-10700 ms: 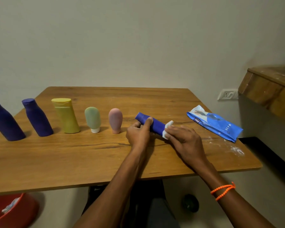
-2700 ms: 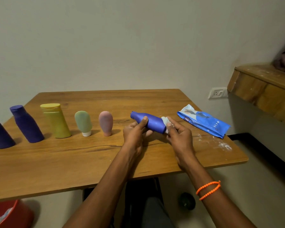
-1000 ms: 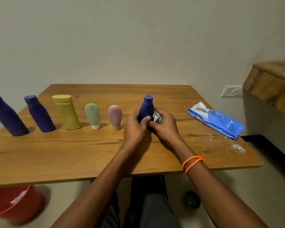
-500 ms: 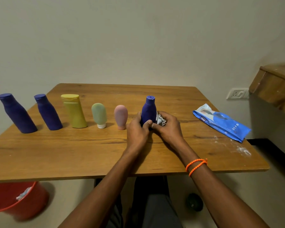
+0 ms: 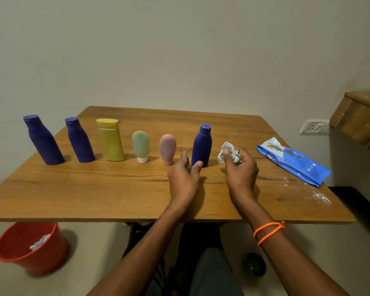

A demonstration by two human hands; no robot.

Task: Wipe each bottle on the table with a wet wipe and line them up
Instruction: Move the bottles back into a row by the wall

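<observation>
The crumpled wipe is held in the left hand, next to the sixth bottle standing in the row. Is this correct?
Not quite: the head view shows the right hand holding the crumpled wipe. The left hand is open beside the sixth bottle.

Things around the wooden table (image 5: pixel 115 195)

A red plastic bucket (image 5: pixel 31 248) with crumpled white scraps inside stands on the floor below the table's left edge. A white wall socket (image 5: pixel 314 126) sits on the right wall, beside a brown wooden ledge (image 5: pixel 359 118). A dark round object (image 5: pixel 254 264) lies on the floor. White powder smears (image 5: pixel 318 196) mark the table's right corner.
</observation>
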